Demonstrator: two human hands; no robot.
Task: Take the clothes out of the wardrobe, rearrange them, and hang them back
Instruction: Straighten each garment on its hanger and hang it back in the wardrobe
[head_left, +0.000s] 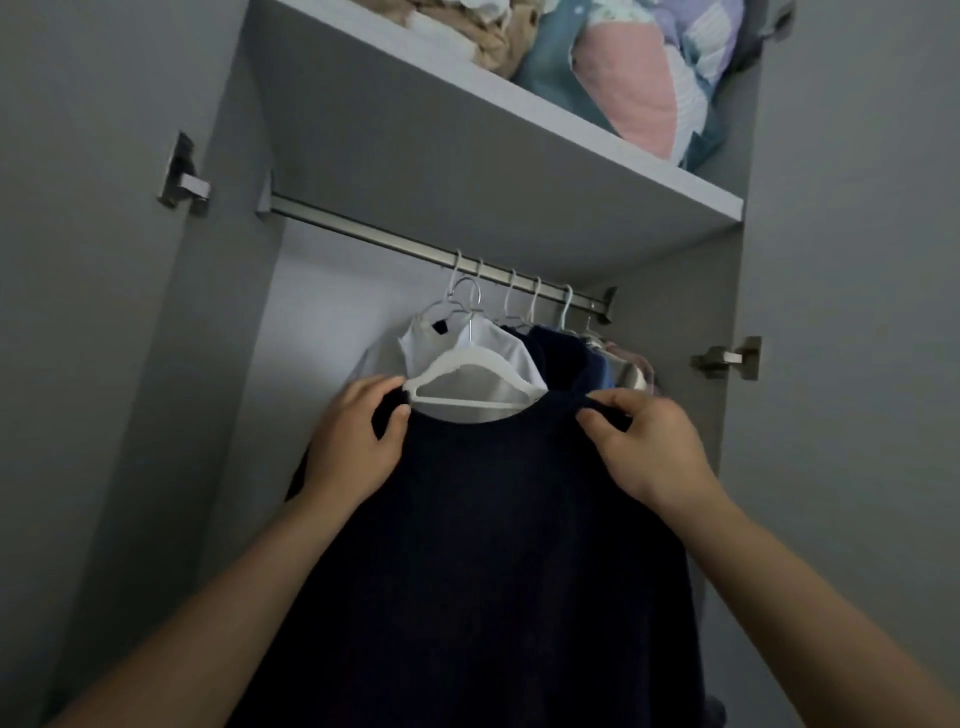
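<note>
A dark navy top (488, 545) hangs in front of me on a white hanger (470, 376), whose metal hook is below the wardrobe rail (395, 243), not on it. My left hand (353, 441) grips the top's left shoulder. My right hand (649, 441) pinches its right shoulder by the collar. Behind it, a white garment (514, 353) and further dark and pale clothes (597, 364) hang from hangers on the right half of the rail.
Above the rail, a grey shelf (519, 119) carries folded bedding and fabric (639, 78). Both wardrobe doors stand open, with hinges at the left (184, 179) and right (730, 358). The left half of the rail is bare.
</note>
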